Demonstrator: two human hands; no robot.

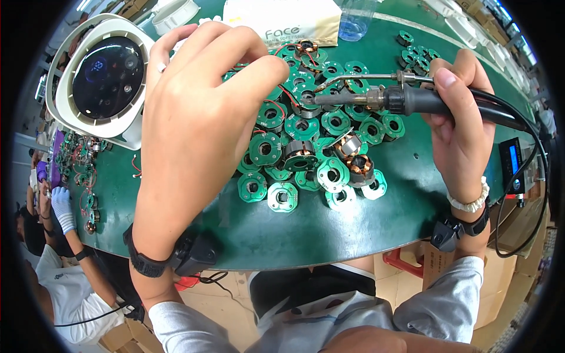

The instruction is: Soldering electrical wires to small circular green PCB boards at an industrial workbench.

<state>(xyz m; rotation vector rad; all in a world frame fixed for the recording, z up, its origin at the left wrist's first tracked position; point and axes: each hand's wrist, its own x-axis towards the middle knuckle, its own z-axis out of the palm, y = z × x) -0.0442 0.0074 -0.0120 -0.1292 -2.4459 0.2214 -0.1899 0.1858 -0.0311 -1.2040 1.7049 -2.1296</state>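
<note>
My right hand grips a soldering iron with a black handle and a thin metal feed tube along its top. The iron points left, its tip over a pile of green ring-shaped circuit boards. My left hand is raised at the pile's left edge, back of the hand up and fingers bent. Its fingertips are hidden, so what they pinch cannot be made out. A red wire runs beside its thumb. Some boards carry copper-wound motor cores.
A white round device with a dark face stands left of my left hand. Behind the pile are a tissue pack and a clear blue container. A black cable loops at right near a display box. At left, a co-worker's gloved hand works.
</note>
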